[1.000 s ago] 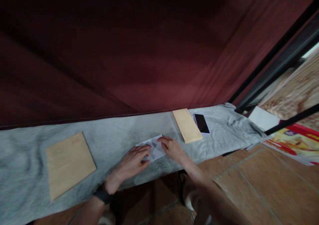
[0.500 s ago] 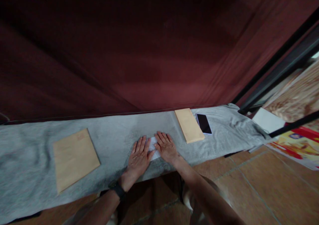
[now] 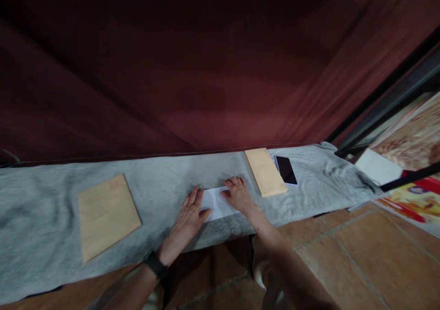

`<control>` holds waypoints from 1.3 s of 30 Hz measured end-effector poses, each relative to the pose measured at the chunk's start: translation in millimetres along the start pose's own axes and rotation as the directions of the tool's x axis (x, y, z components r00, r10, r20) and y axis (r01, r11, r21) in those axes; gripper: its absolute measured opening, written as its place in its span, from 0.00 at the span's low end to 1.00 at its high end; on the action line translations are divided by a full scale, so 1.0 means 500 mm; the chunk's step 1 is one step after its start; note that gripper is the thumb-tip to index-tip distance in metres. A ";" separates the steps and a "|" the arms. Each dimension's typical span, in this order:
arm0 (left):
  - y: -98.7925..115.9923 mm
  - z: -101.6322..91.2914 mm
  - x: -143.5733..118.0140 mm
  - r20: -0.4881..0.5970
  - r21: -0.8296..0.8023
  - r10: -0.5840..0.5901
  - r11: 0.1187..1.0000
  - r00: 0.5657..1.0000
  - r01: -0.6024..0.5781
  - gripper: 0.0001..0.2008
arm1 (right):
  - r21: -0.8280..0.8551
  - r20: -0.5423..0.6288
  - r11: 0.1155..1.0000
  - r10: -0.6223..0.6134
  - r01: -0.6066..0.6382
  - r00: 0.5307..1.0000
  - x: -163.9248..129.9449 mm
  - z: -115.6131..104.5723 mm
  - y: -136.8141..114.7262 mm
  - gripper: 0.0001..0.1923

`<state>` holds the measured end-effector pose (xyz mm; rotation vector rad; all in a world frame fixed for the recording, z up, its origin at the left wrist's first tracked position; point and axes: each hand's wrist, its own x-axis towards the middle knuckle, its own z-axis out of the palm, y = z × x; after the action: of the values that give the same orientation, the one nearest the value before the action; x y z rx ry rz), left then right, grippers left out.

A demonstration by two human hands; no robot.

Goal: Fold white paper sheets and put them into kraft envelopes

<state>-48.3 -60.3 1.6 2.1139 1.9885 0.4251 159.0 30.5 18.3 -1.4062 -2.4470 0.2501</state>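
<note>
A folded white sheet of paper (image 3: 216,203) lies flat on the grey cloth, its middle showing between my hands. My left hand (image 3: 190,211) rests over the paper's left end, fingers stretched out and thumb pointing right across it. Over the right end lies my right hand (image 3: 238,194), its fingers extended and slightly bent, thumb on the paper. Both hands press from above rather than grip. To the right of my right hand is a stack of brown envelopes (image 3: 265,172). Farther left of my left hand lies another brown envelope (image 3: 108,216) with faint red print at one corner.
A dark-screened phone (image 3: 286,170) lies beside the envelope stack. Grey cloth (image 3: 161,177) covers the narrow bench. A dark red fabric (image 3: 220,95) hangs behind it. On the right are black metal bars (image 3: 388,88), a white box (image 3: 378,165) and a colourful printed package (image 3: 415,200).
My hands have moved apart along the paper, the right one to the right, so more of the white sheet shows between them. The view has shifted slightly.
</note>
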 end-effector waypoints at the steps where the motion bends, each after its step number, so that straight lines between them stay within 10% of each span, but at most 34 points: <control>1: -0.003 0.003 0.002 -0.004 -0.022 0.006 1.000 1.000 -0.006 0.33 | 0.004 -0.003 1.000 0.013 -0.013 1.000 0.002 0.000 0.002 0.14; 13: 0.065 0.063 -0.024 -0.138 0.146 0.217 0.969 0.966 -0.197 0.29 | 0.395 -0.064 0.915 -0.061 0.082 0.996 -0.046 0.044 -0.094 0.24; 19: 0.047 0.097 -0.025 -0.130 0.224 0.195 0.961 0.972 -0.163 0.30 | 0.284 -0.019 0.949 -0.136 0.136 0.991 -0.080 0.059 -0.113 0.29; 39: 0.018 0.032 -0.033 -0.126 0.221 0.087 0.974 0.988 -0.058 0.30 | -0.057 -0.057 0.998 0.012 -0.016 0.998 -0.130 0.059 -0.019 0.31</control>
<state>-35.1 -76.6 -11.3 2.3529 2.1240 0.3889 171.6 -30.4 -17.8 -1.4342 -2.4172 0.1428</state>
